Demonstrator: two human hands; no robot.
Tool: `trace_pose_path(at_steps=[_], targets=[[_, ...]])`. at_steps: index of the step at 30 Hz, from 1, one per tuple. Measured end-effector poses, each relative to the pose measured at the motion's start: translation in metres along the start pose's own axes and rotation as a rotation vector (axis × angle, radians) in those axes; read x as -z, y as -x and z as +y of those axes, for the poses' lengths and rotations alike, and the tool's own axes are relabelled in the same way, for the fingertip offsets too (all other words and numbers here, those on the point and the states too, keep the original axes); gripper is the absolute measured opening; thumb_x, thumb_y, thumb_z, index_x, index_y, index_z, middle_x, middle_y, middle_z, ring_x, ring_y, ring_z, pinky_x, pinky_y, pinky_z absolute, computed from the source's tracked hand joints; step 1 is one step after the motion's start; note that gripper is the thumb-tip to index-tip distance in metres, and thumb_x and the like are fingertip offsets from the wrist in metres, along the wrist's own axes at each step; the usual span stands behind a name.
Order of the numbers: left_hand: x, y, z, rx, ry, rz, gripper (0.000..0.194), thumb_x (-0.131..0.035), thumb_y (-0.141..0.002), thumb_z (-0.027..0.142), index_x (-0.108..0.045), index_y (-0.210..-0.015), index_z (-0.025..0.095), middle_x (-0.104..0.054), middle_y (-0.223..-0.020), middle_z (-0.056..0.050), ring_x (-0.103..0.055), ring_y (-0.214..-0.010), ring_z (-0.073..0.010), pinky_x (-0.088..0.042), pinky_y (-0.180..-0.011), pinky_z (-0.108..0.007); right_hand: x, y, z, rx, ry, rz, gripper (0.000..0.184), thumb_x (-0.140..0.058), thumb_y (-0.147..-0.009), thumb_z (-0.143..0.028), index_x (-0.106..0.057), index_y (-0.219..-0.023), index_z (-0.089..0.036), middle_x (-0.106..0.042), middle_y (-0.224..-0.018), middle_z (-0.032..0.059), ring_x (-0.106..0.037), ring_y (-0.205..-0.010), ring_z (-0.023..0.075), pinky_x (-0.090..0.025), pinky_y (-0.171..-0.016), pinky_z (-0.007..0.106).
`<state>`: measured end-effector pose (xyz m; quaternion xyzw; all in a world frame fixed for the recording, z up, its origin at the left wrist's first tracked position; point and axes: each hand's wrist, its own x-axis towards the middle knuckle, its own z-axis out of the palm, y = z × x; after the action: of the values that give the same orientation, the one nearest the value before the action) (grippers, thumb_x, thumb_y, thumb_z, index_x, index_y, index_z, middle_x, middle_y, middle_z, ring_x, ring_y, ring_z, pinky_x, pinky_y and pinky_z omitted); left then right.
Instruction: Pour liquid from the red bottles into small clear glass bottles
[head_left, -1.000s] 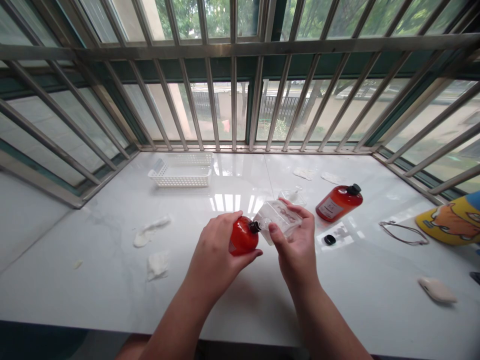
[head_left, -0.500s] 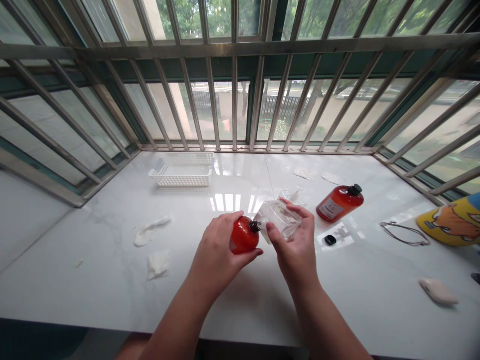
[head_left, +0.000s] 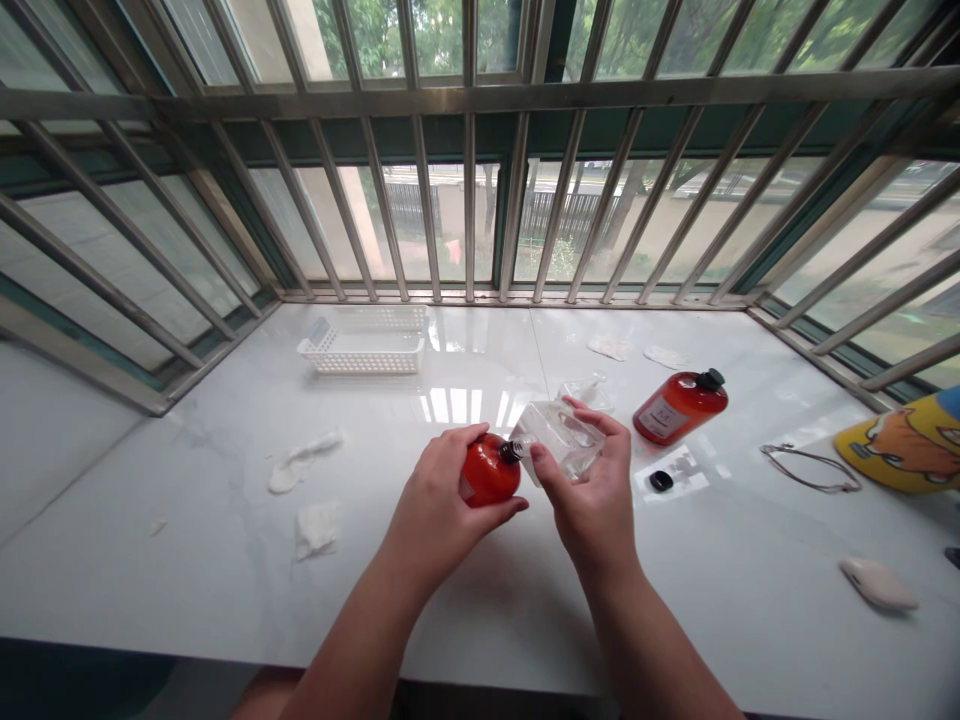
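Head view — left fingers (head_left: 439,455) wrap a red bottle (head_left: 491,472); right fingers (head_left: 600,420) pinch a clear container (head_left: 562,440) — inside unclear.

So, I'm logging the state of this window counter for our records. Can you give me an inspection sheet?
Surface: glossy white marble-look counter.
Job's things: red bottle with a dark neck, clear plastic container.
Clutter: white plastic basket, second red bottle on its side, small black cap, white tissue scrap, thin wire loop, yellow cartoon-printed object.
Hands: left hand grips the red bottle; right hand holds the container.
Cables: nothing seen.
Surroundings: steel window bars, trees outside.
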<state>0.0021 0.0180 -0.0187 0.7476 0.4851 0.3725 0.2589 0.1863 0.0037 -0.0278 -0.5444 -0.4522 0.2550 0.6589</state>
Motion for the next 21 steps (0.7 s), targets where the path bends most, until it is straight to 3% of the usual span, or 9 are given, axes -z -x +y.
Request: trace_pose_path(at_steps=[21], targets=[[-0.0029,-0.0014,-0.0007,0.028,0.051,-0.009,0.078,-0.102,-0.077,0.035,-0.059,-0.142,0.031,-0.07,-0.139,-0.007,-0.068,-0.129,-0.0317,-0.057,-0.112,-0.051,0.002,-0.0006,-0.0047,0.003,0.057,-0.001,0.06,-0.089,-0.084,-0.05,-0.057,-0.13,-0.029,-0.059,-0.156,0.0137,-0.055,-0.146,0.0372,-0.042,-0.124,0.064]])
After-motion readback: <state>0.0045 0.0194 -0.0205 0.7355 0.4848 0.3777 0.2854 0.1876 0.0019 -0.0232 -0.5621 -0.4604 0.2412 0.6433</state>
